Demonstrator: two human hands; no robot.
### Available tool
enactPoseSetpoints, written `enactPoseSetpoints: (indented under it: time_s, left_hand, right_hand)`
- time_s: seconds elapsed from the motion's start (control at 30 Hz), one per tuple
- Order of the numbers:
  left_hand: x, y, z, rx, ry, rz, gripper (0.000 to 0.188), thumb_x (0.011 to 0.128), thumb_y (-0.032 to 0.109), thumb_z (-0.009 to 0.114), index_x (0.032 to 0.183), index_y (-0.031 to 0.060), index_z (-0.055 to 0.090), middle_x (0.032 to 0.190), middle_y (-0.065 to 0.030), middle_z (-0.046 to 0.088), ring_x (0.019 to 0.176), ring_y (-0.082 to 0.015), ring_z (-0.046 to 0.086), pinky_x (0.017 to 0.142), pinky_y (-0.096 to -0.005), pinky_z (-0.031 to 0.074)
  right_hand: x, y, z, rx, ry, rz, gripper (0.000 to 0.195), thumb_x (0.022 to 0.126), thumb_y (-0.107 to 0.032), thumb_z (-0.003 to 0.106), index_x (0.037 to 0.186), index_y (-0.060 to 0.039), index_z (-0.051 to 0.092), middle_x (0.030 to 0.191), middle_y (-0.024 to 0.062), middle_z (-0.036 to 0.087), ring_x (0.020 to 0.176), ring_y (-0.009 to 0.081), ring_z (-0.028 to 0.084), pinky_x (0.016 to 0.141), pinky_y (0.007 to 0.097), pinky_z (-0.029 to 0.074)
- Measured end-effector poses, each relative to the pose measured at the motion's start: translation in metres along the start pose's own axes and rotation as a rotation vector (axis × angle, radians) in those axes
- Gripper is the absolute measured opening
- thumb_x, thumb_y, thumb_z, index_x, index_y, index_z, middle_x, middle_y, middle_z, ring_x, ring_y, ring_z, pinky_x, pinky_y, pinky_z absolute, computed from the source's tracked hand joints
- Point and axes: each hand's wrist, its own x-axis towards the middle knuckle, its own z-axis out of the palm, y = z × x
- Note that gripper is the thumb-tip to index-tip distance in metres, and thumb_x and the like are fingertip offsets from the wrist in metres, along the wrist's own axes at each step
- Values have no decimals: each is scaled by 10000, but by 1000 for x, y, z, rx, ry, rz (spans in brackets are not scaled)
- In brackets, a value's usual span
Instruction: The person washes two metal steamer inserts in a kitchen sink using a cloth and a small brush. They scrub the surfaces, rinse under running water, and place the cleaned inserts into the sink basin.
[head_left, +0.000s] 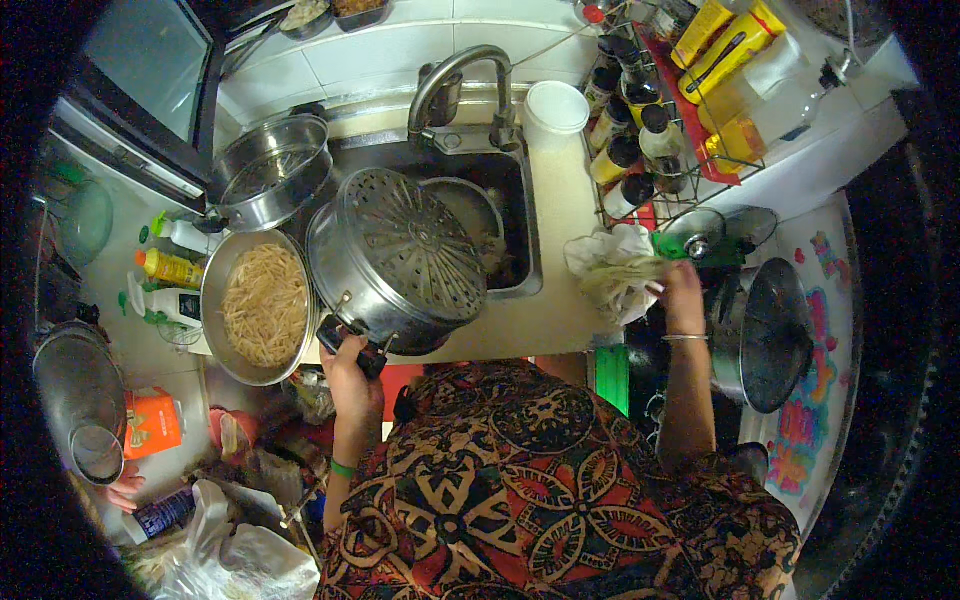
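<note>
My left hand (351, 366) grips the black side handle of a large steel steamer pot (337, 274), tilted at the sink's left edge. A perforated steel steamer plate (420, 236) shows at its upper, slanted face. At the right end of the counter, my right hand (681, 289), slightly blurred, is at a crumpled pale cloth (619, 270); its fingers seem closed on the cloth's edge. Left of the pot stands a wide metal bowl of pale cut strips (266, 307). Behind that bowl lies an empty steel steamer tier (270, 172) with a dark handle.
The sink (534, 225) holds a round pan under a curved faucet (461, 64). A white tub (556, 109) stands behind it. At right are a wire rack of bottles (660, 142), glass lids and a lidded pot (772, 337). Cleaning bottles (169, 266) line the left.
</note>
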Motion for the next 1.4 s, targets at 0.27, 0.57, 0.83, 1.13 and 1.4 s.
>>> enactPoseSetpoints:
  time_s: [0.27, 0.57, 0.83, 1.13, 1.4]
  left_hand:
    - [8, 9, -28, -80, -138, -9, 435, 745, -69, 497, 1159, 63, 474, 869, -20, 531, 744, -146, 543, 643, -281, 471]
    - [6, 43, -45, -108, -263, 7, 401, 768, -106, 474, 1140, 41, 440, 914, -33, 516, 798, -147, 553, 694, -292, 497]
    - [0, 58, -50, -37, -302, 101, 432, 715, -113, 482, 1128, 15, 473, 900, -40, 522, 805, -156, 552, 742, -289, 486]
    - [-11, 74, -16, 11, -365, 153, 428, 706, -109, 490, 1126, -32, 515, 929, -59, 594, 814, -147, 583, 720, -252, 480]
    - [-27, 72, 13, -133, -329, 160, 365, 705, -118, 483, 1052, -16, 538, 861, -29, 569, 749, -125, 549, 674, -251, 462]
  right_hand:
    - [-45, -73, 2, 685, -211, -25, 379, 873, -294, 497, 1117, -14, 574, 1109, 120, 629, 1037, 252, 590, 897, 375, 473]
    - [-95, -127, 53, 878, -402, -189, 436, 892, -254, 474, 1208, 44, 513, 1244, 156, 570, 1145, 273, 553, 994, 399, 437]
    - [-209, -160, 216, -481, -693, -1007, 486, 687, 16, 604, 1167, -57, 576, 1272, 151, 487, 1296, 357, 380, 1050, 446, 363]
    - [-194, -173, 334, -709, -27, -1302, 359, 784, -101, 566, 1123, 16, 584, 1221, 189, 513, 1261, 423, 392, 1038, 525, 347]
    - [-116, -226, 361, -753, -468, -1015, 386, 881, -82, 463, 1258, 0, 492, 1247, 251, 485, 1174, 401, 465, 979, 430, 418]
